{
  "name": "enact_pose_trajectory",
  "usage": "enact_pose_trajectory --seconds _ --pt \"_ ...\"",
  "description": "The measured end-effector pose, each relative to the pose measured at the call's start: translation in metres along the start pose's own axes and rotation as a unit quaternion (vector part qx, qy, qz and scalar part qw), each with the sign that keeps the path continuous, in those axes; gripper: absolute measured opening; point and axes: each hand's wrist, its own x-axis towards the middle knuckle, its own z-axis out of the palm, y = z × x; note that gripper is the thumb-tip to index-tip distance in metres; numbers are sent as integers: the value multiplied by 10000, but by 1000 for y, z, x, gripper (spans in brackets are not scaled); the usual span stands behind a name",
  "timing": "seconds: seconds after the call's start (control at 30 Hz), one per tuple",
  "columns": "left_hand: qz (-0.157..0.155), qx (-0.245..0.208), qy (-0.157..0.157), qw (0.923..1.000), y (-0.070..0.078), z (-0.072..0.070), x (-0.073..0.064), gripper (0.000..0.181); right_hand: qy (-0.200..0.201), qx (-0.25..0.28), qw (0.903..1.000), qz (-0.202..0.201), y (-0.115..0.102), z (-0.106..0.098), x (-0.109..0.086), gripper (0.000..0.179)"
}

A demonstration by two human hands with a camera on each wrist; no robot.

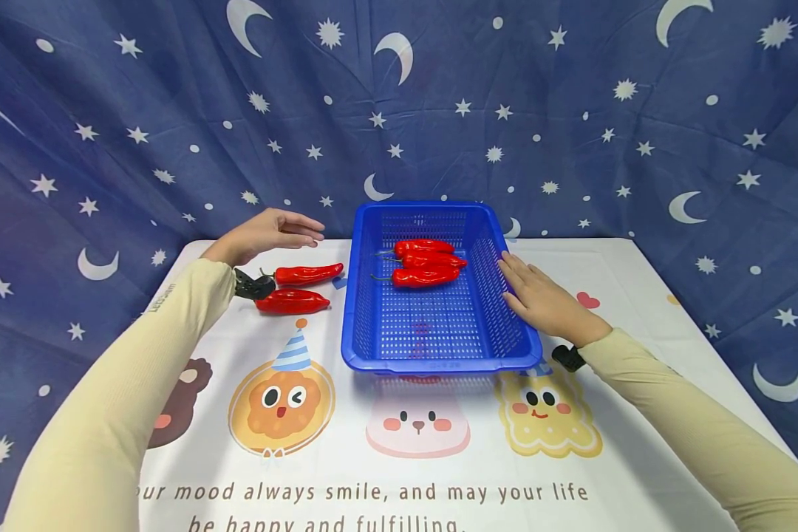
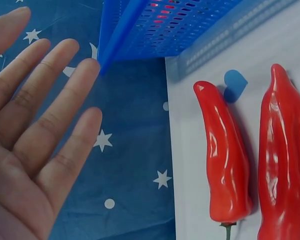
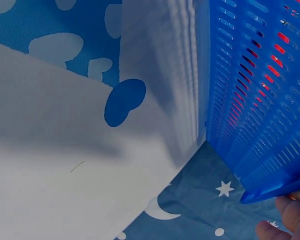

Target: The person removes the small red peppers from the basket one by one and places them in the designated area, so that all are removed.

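Observation:
My left hand (image 1: 273, 232) hovers over the back left of the table with fingers extended and holds nothing; its spread palm side (image 2: 40, 135) shows in the left wrist view. Below it, two red chili peppers lie side by side on the tablecloth: a back one (image 1: 308, 275) and a front one (image 1: 294, 301). A blue perforated plastic basket (image 1: 439, 365) stands right of them, with three more red peppers (image 1: 425, 277) grouped inside toward the back. My right hand (image 1: 547, 299) rests against the basket's right rim, fingers fairly straight; only some fingertips (image 3: 292, 215) show in the right wrist view.
A white tablecloth (image 1: 412, 473) with cartoon figures and lettering covers the table. Behind the table hangs a dark blue curtain (image 1: 439, 111) printed with moons and stars. The basket stands close to the back edge.

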Motion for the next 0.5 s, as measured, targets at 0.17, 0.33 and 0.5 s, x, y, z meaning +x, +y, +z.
enact_pose_trajectory --seconds 0.17,0.33,0.5 --pt "-3 44 -40 10000 3 4 4 41 11 3 10000 -10 0 0 0 63" --pt "16 7 -62 10000 7 8 6 41 22 23 10000 -32 1 0 0 62" --pt "1 32 -133 9999 9 12 10 42 22 39 10000 -32 1 0 1 62"
